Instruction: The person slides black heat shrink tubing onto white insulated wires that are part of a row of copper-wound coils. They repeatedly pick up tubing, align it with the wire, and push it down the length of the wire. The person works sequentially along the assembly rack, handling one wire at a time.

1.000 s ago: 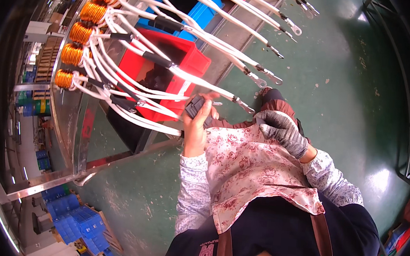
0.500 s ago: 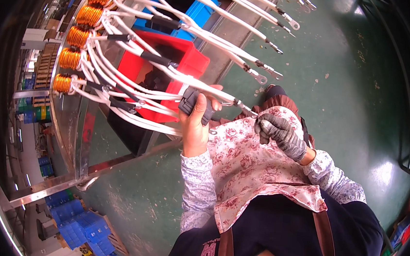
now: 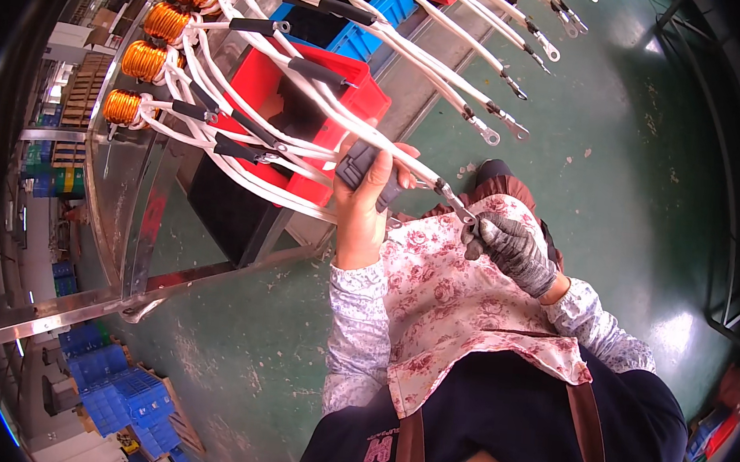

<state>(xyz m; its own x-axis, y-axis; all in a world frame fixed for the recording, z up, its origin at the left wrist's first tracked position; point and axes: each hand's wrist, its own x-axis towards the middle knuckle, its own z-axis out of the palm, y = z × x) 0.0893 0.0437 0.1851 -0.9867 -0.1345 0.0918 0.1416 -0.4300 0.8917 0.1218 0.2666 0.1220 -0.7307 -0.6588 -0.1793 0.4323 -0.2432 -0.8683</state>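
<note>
Lug (image 3: 456, 202) sits end-first against the fingers (image 3: 475, 242) of the right hand (image 3: 513, 250).

Scuffed green floor (image 3: 619, 200), glossy with reflected light (image 3: 671, 335), stretches beyond the right edge of the metal table (image 3: 439, 48); blue crates (image 3: 122, 394) stand stacked off its near edge.

The bare left hand (image 3: 362, 208) is curled with thumb extended, the gloved right hand (image 3: 514, 248) pinching at its fingertips
</note>
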